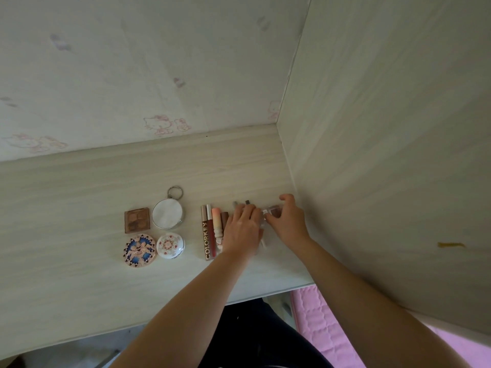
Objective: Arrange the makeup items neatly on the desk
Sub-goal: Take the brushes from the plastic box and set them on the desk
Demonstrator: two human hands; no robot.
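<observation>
- "COLORKEY" stands in pale capital letters along the brown lip gloss tube (pixel 207 239), the leftmost tube in the row lying on the desk (pixel 79 187); the word runs lengthwise, from the near end of the tube towards its cap.
- The pink cartoon-cat prints on the wallpaper (pixel 157 125) carry no lettering that can be read.
- The two patterned round compacts (pixel 139 251), the square palette (pixel 137 220) and the other tubes show no legible text.
</observation>
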